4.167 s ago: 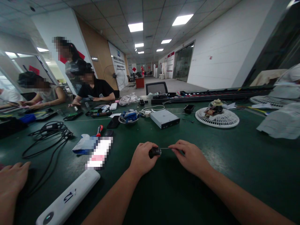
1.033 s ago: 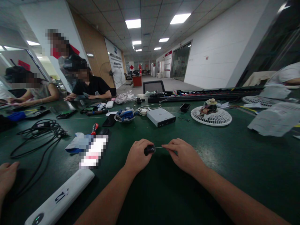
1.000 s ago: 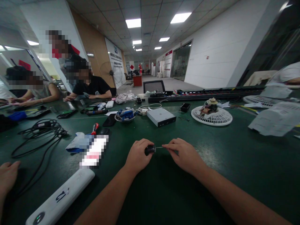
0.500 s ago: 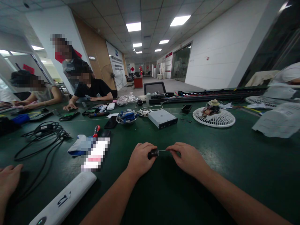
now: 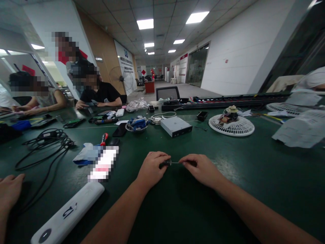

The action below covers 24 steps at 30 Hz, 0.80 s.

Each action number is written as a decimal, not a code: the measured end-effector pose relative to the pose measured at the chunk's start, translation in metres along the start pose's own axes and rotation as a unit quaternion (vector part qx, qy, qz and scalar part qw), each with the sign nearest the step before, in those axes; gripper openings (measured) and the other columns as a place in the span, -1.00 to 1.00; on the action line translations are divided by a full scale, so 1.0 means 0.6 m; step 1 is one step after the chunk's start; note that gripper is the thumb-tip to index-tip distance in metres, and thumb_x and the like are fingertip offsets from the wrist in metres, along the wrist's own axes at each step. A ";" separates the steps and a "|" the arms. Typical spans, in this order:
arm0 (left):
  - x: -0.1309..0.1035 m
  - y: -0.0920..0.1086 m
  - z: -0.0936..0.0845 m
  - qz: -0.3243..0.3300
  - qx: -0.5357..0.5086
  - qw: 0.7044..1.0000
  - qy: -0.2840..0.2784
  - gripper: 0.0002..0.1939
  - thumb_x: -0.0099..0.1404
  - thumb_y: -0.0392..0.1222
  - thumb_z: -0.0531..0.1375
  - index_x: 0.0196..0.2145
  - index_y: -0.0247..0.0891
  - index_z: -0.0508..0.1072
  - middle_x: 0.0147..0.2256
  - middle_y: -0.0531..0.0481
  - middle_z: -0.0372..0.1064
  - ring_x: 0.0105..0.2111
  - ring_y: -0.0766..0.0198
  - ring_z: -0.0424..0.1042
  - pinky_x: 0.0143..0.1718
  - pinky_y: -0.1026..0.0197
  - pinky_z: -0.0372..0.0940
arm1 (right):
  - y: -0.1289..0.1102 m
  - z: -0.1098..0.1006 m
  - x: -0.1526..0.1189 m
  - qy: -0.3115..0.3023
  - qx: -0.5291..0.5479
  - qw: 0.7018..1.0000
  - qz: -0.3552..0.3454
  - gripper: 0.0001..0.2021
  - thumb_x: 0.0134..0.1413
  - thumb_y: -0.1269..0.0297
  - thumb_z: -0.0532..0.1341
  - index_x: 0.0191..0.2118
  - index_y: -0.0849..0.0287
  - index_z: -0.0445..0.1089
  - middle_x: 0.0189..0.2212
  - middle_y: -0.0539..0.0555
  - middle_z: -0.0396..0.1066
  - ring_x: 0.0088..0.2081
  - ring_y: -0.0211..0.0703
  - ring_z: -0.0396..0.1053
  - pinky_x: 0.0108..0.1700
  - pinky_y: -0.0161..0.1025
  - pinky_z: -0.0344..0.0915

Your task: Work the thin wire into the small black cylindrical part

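Over the green tabletop (image 5: 182,210), my left hand (image 5: 151,171) is closed around the dark handle of a small screwdriver (image 5: 166,163). Its thin metal shaft points right. The fingers of my right hand (image 5: 200,169) pinch the far end of that shaft, hiding the tip. Beyond my hands lies a silver optical disc drive (image 5: 176,126) with a black front, touched by neither hand.
Left are a long white device (image 5: 68,211), a blurred bright screen (image 5: 105,162), a glove (image 5: 86,155), a red-handled tool (image 5: 104,138) and black cable (image 5: 48,142). Another person's hand (image 5: 11,189) rests at the left edge. Farther back stand a bowl (image 5: 137,128) and a fan grille (image 5: 231,130).
The screwdriver has turned or tilted slightly in my left hand, and my right fingers stay at its shaft end. Across the table, a seated person's hands have shifted.
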<state>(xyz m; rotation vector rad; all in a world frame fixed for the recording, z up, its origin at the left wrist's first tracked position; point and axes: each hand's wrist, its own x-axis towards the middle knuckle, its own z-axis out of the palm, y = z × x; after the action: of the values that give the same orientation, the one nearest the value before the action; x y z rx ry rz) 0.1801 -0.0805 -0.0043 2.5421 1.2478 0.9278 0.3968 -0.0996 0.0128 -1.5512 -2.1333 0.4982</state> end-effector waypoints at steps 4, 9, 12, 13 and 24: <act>0.000 -0.004 0.002 0.011 0.005 1.000 -0.004 -0.63 0.15 -0.43 0.28 -0.10 -0.12 0.52 -0.11 0.02 0.48 -0.10 0.19 0.39 -0.01 0.06 0.27 | -0.002 0.003 -0.002 0.015 -0.028 0.999 0.011 -0.72 0.12 0.33 0.10 -0.18 0.02 0.56 -0.25 0.03 0.54 -0.27 -0.12 0.44 -0.23 -0.21 0.29; 0.002 -0.003 0.003 0.009 0.008 1.000 0.004 -0.61 0.14 -0.45 0.27 -0.09 -0.11 0.53 -0.11 0.00 0.48 -0.08 0.17 0.39 0.00 0.04 0.27 | -0.005 0.004 -0.001 0.007 -0.021 0.999 0.028 -0.72 0.13 0.32 0.09 -0.19 0.02 0.55 -0.34 0.01 0.54 -0.35 -0.15 0.44 -0.31 -0.25 0.25; 0.003 -0.002 0.003 0.006 0.017 1.000 0.003 -0.62 0.15 -0.45 0.26 -0.10 -0.13 0.53 -0.12 0.00 0.48 -0.09 0.17 0.40 0.01 0.03 0.26 | -0.007 0.002 -0.001 0.024 -0.073 0.996 0.045 -0.78 0.11 0.26 0.13 -0.25 0.04 0.54 -0.37 0.03 0.53 -0.37 -0.13 0.42 -0.36 -0.24 0.19; 0.003 -0.002 0.003 -0.002 0.022 1.000 0.006 -0.63 0.15 -0.45 0.26 -0.09 -0.14 0.52 -0.12 -0.01 0.48 -0.09 0.16 0.40 0.01 0.03 0.26 | -0.008 0.001 -0.001 0.026 -0.083 0.995 0.051 -0.80 0.10 0.22 0.16 -0.27 0.05 0.53 -0.39 0.04 0.52 -0.38 -0.13 0.41 -0.39 -0.24 0.17; 0.004 -0.024 0.013 -0.128 -0.014 0.992 0.014 -0.63 0.36 -0.25 0.06 0.10 -0.27 0.33 0.02 -0.16 0.35 -0.01 0.14 0.36 0.05 0.07 0.25 | 0.001 0.016 0.008 -0.042 -0.021 0.999 0.006 -0.78 -0.01 0.09 0.30 -0.23 0.01 0.55 -0.38 0.02 0.49 -0.36 -0.16 0.40 -0.40 -0.28 0.19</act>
<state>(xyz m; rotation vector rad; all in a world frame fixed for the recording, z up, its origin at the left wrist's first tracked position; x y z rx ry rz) 0.1765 -0.0686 -0.0147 2.2849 1.5134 0.9179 0.3906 -0.0954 0.0053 -1.5932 -2.2116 0.5353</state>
